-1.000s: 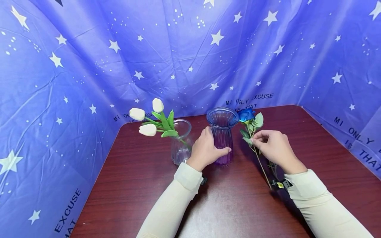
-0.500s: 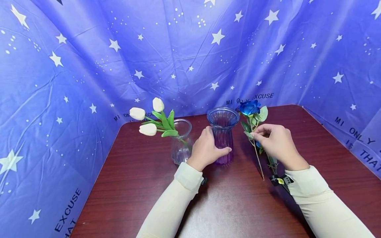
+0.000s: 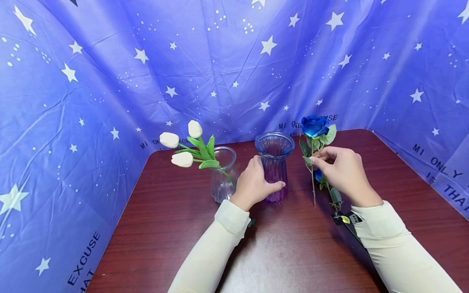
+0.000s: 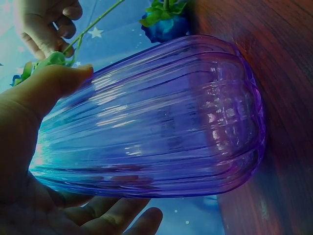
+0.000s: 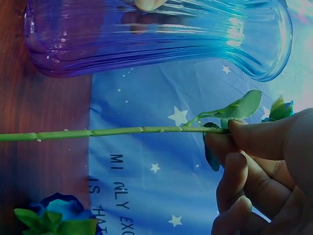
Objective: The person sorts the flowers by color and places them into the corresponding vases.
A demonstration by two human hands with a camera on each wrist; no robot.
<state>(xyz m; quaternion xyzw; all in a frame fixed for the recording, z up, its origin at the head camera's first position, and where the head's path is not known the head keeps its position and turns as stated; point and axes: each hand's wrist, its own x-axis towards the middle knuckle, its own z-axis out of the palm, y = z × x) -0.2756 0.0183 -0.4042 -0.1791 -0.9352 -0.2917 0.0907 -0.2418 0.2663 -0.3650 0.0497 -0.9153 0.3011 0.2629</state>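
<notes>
My left hand (image 3: 254, 185) is wrapped around the waist of a blue-purple ribbed glass vase (image 3: 275, 175), thumb on the near side and fingers behind. The vase stands upright on the table; in the left wrist view its purple base (image 4: 230, 117) meets the wood. To its right, my right hand (image 3: 340, 169) pinches the stem of a blue rose (image 3: 315, 125) just below its leaves, thumb against forefinger. The rose is upright, with its bare stem (image 5: 112, 131) pointing down. Behind that hand a second blue rose (image 3: 318, 176) lies on the table, partly hidden.
Left of the vase stands a clear glass vase (image 3: 222, 189) holding white tulips (image 3: 182, 159) that lean left. The dark red wooden table (image 3: 293, 252) runs back to a blue curtain (image 3: 220, 61) printed with stars.
My right hand has raised the blue rose and turned it from slanting to nearly vertical, baring more of the second rose behind. The left hand and vase stay put.
</notes>
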